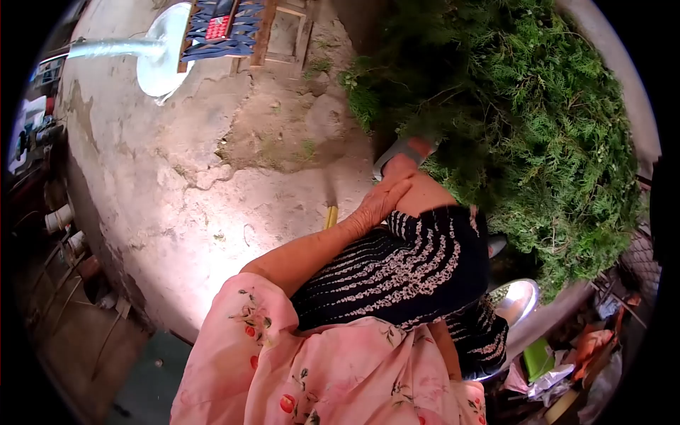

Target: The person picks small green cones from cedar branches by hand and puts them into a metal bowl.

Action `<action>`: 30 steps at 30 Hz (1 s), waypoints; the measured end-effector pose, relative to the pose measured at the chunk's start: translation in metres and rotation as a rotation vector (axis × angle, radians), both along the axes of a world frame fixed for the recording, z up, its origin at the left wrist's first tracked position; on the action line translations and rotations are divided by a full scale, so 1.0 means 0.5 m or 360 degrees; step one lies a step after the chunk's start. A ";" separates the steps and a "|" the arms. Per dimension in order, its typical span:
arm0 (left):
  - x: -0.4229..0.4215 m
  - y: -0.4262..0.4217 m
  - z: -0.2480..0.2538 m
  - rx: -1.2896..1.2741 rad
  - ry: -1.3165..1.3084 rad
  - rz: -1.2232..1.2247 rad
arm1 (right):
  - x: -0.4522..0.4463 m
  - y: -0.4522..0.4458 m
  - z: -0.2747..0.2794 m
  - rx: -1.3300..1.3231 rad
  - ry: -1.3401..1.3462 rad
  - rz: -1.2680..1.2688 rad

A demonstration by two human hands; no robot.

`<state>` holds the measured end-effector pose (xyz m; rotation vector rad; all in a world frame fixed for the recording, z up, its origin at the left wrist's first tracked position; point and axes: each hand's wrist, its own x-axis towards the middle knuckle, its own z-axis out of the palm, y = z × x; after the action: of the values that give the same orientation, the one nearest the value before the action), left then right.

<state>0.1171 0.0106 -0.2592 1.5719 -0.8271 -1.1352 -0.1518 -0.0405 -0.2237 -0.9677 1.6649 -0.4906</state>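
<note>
My left hand (389, 196) rests on my bare knee (426, 195), just past the hem of the dark patterned shorts (411, 265). Its fingers lie flat and stretched across the skin, with nothing held. My right hand is out of sight; only a piece of right forearm (443, 346) shows beside the pink floral top (340, 368). Beyond the knee, my foot in a grey slipper (389, 156) stands next to a large heap of green, feathery conifer branches (567, 127). A yellow stick-like object (331, 217) pokes out behind my left forearm.
A seat with woven blue strips (219, 51) carries a red-and-black object (218, 27). Behind it lies a pale round disc (157, 74) with a tube. Cracked concrete floor (170, 142) spreads left. A shiny basin (525, 297) and mixed scraps (567, 365) lie at lower right.
</note>
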 end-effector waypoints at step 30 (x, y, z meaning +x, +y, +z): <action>0.130 0.475 0.253 0.0624 -0.0412 -0.1203 | -0.075 0.062 0.109 -0.0213 -0.0355 -0.0228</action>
<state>0.1823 0.2482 -0.1329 1.8022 -1.5231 -1.7253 -0.1893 -0.0095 -0.1694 -0.8592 1.5200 -0.7864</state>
